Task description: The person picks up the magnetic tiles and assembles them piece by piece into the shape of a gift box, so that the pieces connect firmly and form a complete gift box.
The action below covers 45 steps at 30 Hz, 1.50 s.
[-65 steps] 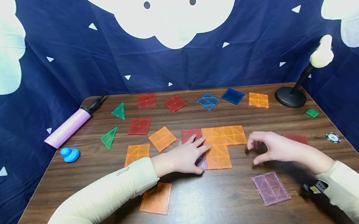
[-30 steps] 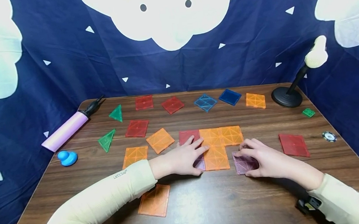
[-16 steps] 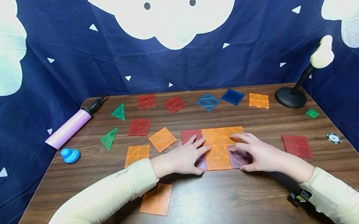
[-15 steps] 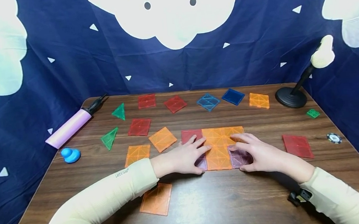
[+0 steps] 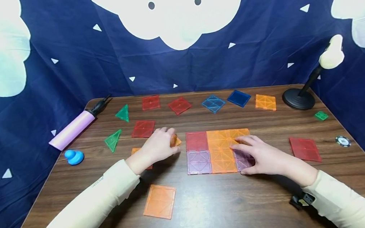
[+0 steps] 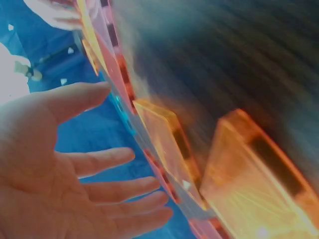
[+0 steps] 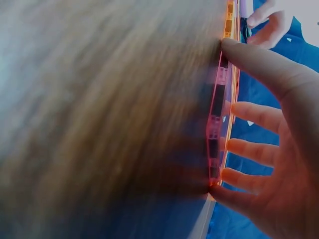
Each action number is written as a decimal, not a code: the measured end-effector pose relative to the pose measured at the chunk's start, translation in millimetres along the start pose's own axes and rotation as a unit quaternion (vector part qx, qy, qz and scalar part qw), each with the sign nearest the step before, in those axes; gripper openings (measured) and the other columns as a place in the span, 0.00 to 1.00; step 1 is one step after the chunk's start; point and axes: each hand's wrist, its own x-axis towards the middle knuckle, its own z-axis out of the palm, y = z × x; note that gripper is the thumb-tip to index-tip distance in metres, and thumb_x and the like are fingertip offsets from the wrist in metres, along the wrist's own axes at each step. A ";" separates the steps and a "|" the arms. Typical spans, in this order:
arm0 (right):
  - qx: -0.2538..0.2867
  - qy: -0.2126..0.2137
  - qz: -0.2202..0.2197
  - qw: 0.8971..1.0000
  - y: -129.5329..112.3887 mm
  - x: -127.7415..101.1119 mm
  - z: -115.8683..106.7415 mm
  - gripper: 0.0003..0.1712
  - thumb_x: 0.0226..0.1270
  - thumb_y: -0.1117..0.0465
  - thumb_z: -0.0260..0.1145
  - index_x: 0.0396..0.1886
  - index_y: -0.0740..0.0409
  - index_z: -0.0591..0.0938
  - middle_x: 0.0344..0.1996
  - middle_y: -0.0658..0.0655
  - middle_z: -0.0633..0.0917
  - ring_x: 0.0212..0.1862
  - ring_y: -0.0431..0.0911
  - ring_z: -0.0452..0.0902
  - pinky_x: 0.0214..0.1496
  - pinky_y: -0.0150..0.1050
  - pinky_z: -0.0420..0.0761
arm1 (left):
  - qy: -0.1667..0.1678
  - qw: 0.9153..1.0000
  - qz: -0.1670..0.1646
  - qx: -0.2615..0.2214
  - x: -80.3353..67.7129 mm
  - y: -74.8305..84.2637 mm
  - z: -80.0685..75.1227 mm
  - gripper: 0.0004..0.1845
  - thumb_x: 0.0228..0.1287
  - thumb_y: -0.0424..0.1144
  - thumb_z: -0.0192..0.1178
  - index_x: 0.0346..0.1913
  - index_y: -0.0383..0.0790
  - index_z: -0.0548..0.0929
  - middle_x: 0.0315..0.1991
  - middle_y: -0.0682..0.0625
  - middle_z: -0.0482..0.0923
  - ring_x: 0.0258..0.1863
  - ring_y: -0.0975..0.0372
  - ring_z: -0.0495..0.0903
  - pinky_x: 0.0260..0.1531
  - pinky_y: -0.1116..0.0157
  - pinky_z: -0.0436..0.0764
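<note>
**Flat block of tiles nearly filled — left hand goes for another orange tile**

Head view: the right hand (image 5: 264,157) lies flat on the purple tile (image 5: 243,159) at the near right corner of the tile block (image 5: 218,150), fingers straight and spread, pressing it against the orange tile beside it. The block sits between the two hands, two rows deep: red, orange, orange behind; purple, orange, purple in front. The left hand (image 5: 157,148) is over the loose orange tile (image 5: 175,140) just left of the block, fingers bent down onto it. Whether they grip or only touch it, I cannot tell from here. Another orange tile (image 5: 159,201) lies near that forearm.

Left wrist view: blurred. The left hand's fingers (image 6: 99,162) are stretched out and slightly apart, palm bare, holding nothing, with the orange tile's edge (image 6: 164,144) just past the fingertips.

Right wrist view: the right thumb (image 7: 259,64) and fingertips bracket the purple tile's edge (image 7: 215,124), fingers straight, not curled round it.

My judgement: the step in hand is seating the last purple tile while fetching the next piece. The next move calls for a steady right hand on the block — and a clean pinch on the orange tile's edge, since it lies flat on the table (image 5: 229,204).
</note>
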 end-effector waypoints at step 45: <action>0.005 -0.007 0.017 1.000 8.8 8.5 -3.3 0.43 0.54 0.47 0.81 0.70 0.52 0.77 0.69 0.67 0.72 0.69 0.68 0.63 0.65 0.68 0.67 | 0.012 0.988 0.108 -0.111 -33.6 -22.8 0.4 0.17 0.61 0.35 0.70 0.53 0.35 0.83 0.50 0.43 0.81 0.51 0.50 0.80 0.53 0.50 0.79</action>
